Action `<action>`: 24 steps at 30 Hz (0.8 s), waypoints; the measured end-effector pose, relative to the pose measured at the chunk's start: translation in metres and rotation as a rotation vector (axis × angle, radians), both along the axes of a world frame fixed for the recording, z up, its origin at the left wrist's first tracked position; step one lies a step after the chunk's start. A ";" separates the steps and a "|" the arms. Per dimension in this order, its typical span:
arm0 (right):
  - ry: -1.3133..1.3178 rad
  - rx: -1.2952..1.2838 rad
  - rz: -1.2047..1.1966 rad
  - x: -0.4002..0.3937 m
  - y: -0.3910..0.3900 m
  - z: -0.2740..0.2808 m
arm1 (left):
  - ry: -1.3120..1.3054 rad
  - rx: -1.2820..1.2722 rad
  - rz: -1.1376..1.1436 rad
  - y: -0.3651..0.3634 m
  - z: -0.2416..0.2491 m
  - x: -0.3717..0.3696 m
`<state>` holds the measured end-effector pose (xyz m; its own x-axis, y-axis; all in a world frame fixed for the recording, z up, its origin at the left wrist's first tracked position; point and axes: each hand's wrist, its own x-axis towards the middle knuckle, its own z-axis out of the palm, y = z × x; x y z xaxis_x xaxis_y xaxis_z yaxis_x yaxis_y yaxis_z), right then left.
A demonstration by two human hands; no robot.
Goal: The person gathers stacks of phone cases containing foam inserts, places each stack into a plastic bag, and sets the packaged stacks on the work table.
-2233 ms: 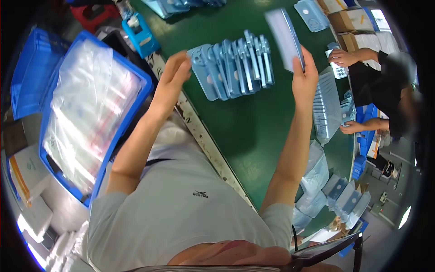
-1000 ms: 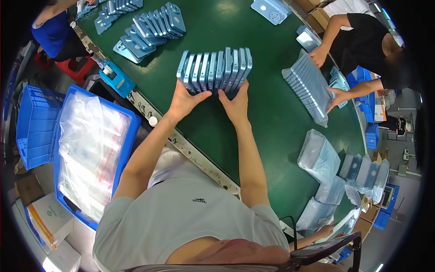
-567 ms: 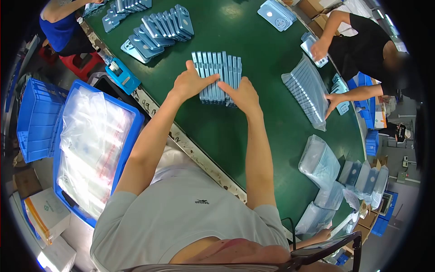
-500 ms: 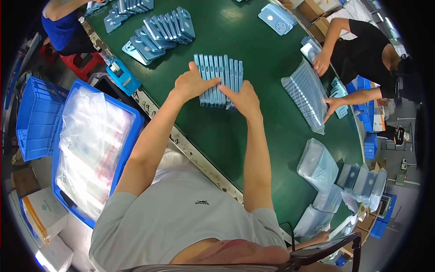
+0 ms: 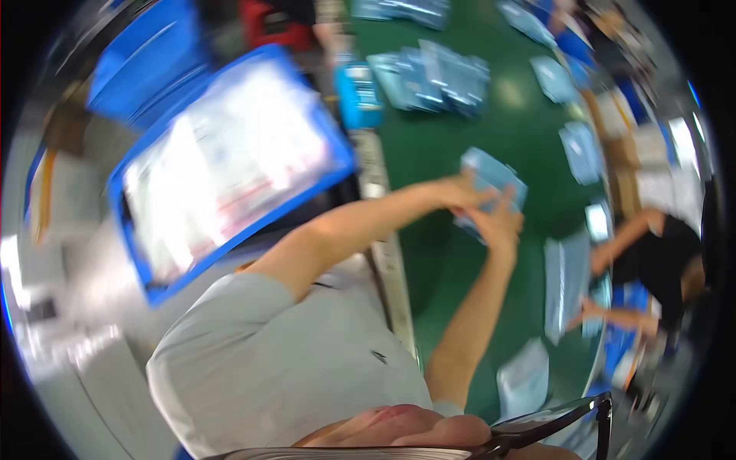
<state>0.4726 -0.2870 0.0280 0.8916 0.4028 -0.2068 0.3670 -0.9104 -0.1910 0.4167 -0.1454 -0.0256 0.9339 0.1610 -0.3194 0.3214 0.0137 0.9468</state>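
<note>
A row of light blue phone cases (image 5: 491, 170) lies on the green table, blurred by motion. My left hand (image 5: 462, 192) is on the near left side of the row, its thumb reaching across the top. My right hand (image 5: 500, 221) grips the row's near right side, with fingers spread over it. The two thumbs come close together above the cases. Parts of the fingers are smeared or hidden behind the cases.
A blue crate (image 5: 337, 153) of clear plastic bags stands left of the table edge (image 5: 395, 284). A blue tape dispenser (image 5: 359, 96) sits at that edge. More cases (image 5: 441, 77) lie farther back. Right, a co-worker's hands (image 5: 586, 310) touch a filled bag (image 5: 566, 284).
My view has swung left, so the table and crate appear farther right and the picture is blurred. Both hands stay at the row of phone cases, which now looks tilted in view.
</note>
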 end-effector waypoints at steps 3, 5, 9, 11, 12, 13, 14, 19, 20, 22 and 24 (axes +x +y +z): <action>0.009 -0.115 -0.112 0.005 0.016 -0.003 | -0.223 0.154 -0.018 0.004 -0.018 -0.020; 0.007 -0.159 -0.112 0.027 0.011 -0.022 | -0.397 0.403 -0.069 0.018 -0.002 -0.063; 0.017 -0.065 -0.118 0.017 0.020 -0.019 | -0.525 0.992 0.124 0.089 0.069 -0.238; 0.019 -0.046 -0.111 0.019 0.023 -0.014 | -0.327 0.999 0.453 0.129 0.070 -0.319; 0.023 -0.051 -0.110 0.022 0.020 -0.018 | -0.133 0.937 0.607 0.144 0.075 -0.359; 0.011 0.012 -0.068 0.028 0.012 -0.021 | -0.049 1.044 0.645 0.165 0.070 -0.404; -0.004 0.078 -0.026 0.036 0.003 -0.023 | 0.127 1.142 0.605 0.175 0.074 -0.443; 0.034 0.436 0.297 0.044 -0.042 -0.005 | 0.249 1.253 0.541 0.191 -0.001 -0.531; 0.038 0.432 0.290 0.037 -0.044 -0.002 | 0.251 1.250 0.533 0.196 -0.007 -0.534; 0.010 0.182 0.228 0.024 -0.049 0.001 | 0.318 1.230 0.620 0.202 -0.008 -0.532; 0.008 -0.029 0.107 0.017 -0.051 -0.015 | 0.336 1.158 0.629 0.208 0.000 -0.537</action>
<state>0.4901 -0.3381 0.0129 0.8424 0.4890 -0.2266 0.4607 -0.8715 -0.1679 -0.1202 0.0624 -0.0255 0.5081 0.8562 0.0936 0.7711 -0.5006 0.3934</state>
